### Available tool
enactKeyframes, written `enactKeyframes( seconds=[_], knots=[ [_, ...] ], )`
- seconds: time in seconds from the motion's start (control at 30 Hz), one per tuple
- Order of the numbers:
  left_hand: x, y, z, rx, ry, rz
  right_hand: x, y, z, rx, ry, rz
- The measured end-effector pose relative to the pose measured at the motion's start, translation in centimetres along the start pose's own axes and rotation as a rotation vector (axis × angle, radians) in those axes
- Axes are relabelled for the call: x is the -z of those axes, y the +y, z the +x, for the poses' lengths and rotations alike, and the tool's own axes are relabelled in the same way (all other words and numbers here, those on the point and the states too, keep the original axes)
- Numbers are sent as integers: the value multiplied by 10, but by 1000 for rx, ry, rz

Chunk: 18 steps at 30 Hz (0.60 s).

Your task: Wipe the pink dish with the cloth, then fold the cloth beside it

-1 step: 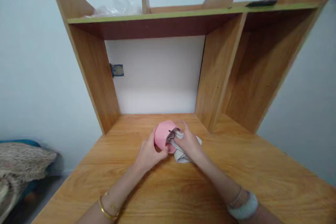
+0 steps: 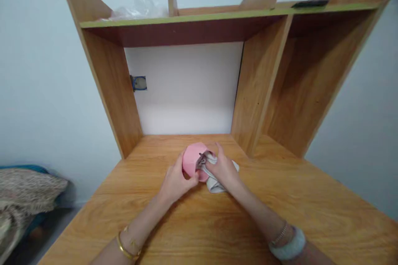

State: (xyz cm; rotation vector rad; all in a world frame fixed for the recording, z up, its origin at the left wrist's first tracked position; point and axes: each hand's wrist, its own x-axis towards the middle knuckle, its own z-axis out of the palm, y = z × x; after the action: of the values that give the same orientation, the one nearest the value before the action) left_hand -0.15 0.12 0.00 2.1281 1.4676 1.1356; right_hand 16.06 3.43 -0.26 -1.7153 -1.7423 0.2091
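Pink bowl (image 2: 192, 159), gray cloth (image 2: 215, 185)

The left hand (image 2: 175, 181) curled around the pink bowl, likely to keep it steady; the bowl was tipped at the middle of the wooden table (image 2: 199, 232), its mouth toward the right hand (image 2: 224, 169), perhaps so fingers could get in; that hand held the gray cloth, part in the bowl, part outside; the bowl looked smooth, with flat sides.

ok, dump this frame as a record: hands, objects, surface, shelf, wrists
left hand: holding pink container, opening facing right
right hand: on pale cloth, fingertips hidden
cloth: bunched at container's opening, part lying on desk
desk: wood-grain
shelf: clear plastic left, dark flat object right
wrists: gold bangle left, pale band right
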Motion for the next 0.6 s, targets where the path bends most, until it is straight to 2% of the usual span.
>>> enactKeyframes(
  seconds=[0.13,0.23,0.4,0.53,0.6],
  knots=[
    [3,-4,3,27,13,35,1,-5,-4,2,-1,-80],
    [4,-2,3,35,13,90,1,-4,-3,-18,-16,-35],
    [4,4,1,40,12,158,-5,2,1,-36,-15,314],
    [3,3,2,63,20,156,-17,-1,-1,-144,-74,585],
    [4,1,4,71,35,153,-25,-5,-4,-149,-57,662]
  ],
)
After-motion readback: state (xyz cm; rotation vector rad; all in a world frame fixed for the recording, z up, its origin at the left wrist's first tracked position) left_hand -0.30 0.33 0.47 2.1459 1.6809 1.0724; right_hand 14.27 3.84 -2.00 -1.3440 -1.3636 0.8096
